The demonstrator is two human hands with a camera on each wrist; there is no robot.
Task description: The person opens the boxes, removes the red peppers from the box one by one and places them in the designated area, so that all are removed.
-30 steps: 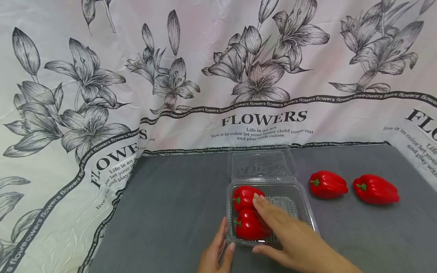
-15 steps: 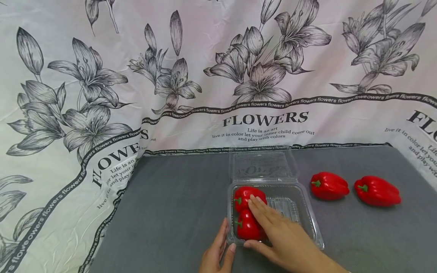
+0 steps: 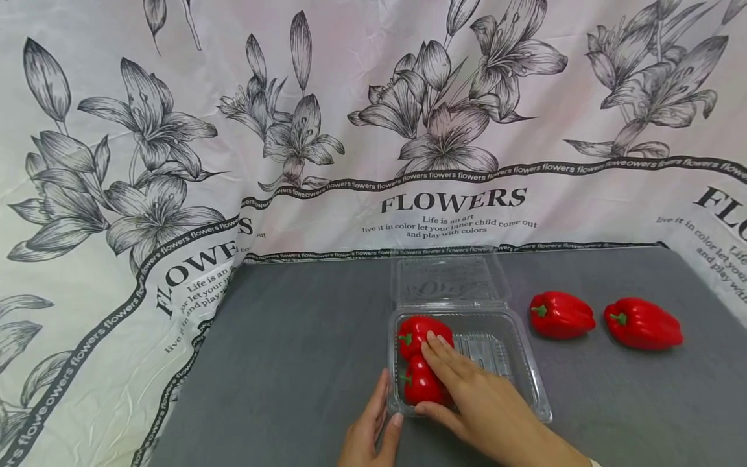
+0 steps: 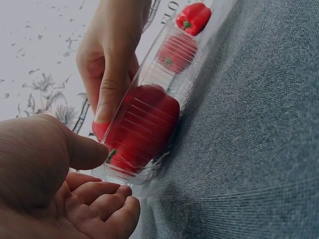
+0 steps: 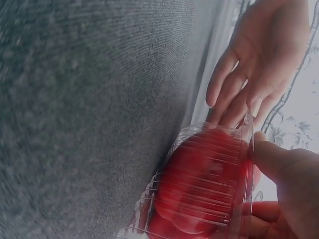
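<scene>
Two red peppers, the rear one (image 3: 425, 334) and the front one (image 3: 421, 383), lie along the left side of a clear plastic box (image 3: 528, 363) whose lid is raised at the back. My right hand (image 3: 484, 402) reaches over the box's front edge, its outstretched fingers resting on the peppers and its thumb near the front rim. At the box's front left corner, my left hand (image 3: 370, 428) touches the outer wall with fingers and thumb. In the left wrist view, the left hand (image 4: 75, 184) has its thumb and loosely bent fingers against the box corner.
Two more red peppers, one nearer (image 3: 561, 315) and one farther right (image 3: 643, 323), lie on the grey cloth (image 3: 292, 363) to the right of the box. Behind stands a white curtain (image 3: 327, 220) printed with flowers.
My right hand has shifted slightly left over the peppers, and the front pepper is more covered by it. The left hand stays at the box's corner.
</scene>
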